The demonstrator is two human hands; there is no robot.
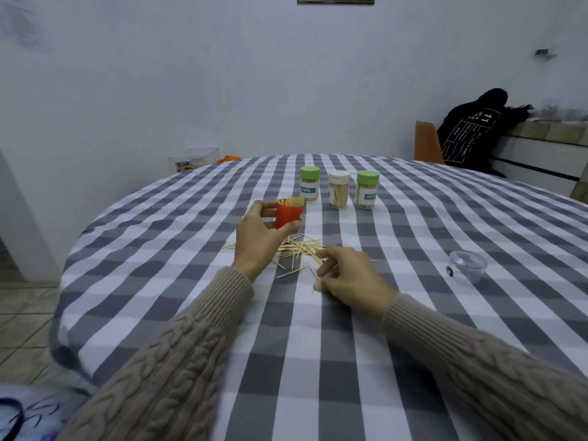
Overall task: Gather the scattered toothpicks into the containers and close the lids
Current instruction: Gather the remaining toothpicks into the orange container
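Red container (288, 216) is gripped by left hand (259, 238), thumb on the near wall, fingers wrapped behind; it is held just above the tablecloth (413, 237), mouth up, lid off, toothpick tips showing over the rim. Right hand (348, 280) is curled on the cloth at the near-right edge of the loose toothpicks (300, 249); a few sticks appear pinched under its fingertips, though that is not fully resolved. The pile lies between the two hands, just below and right of the container; most sticks run roughly left-right, a few fan toward the camera. Judged: the right hand is nearer the pile, and a lift up and left to the open mouth is called for, sticks turned upright first. A clear lid (467, 265) sits well apart to the right. Behind, three closed jars: left green-capped jar (309, 184), white-capped jar (339, 189), right green-capped jar (367, 190). Teal labels on the green ones read partly as "TOOTHPICK"; the white one's label is unreadable.
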